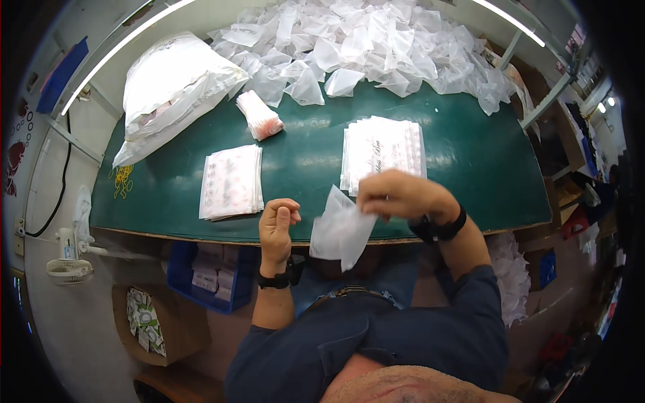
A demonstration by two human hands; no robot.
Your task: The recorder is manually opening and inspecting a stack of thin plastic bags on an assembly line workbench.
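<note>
A frosted white plastic bag hangs crumpled over the table's front edge. My right hand pinches its upper right side, just in front of a neat stack of printed flat bags. To the left of the hanging bag, my left hand is raised near the edge, fingers curled in, with nothing seen in it. Beside that hand lies a second stack of printed bags. Farther back is a bundle of bags, narrowed at its middle.
The green table carries a large heap of loose frosted bags along its back. A big white sack lies at the left, with yellow rubber bands near it. Below are a blue crate, a cardboard box and a small fan.
</note>
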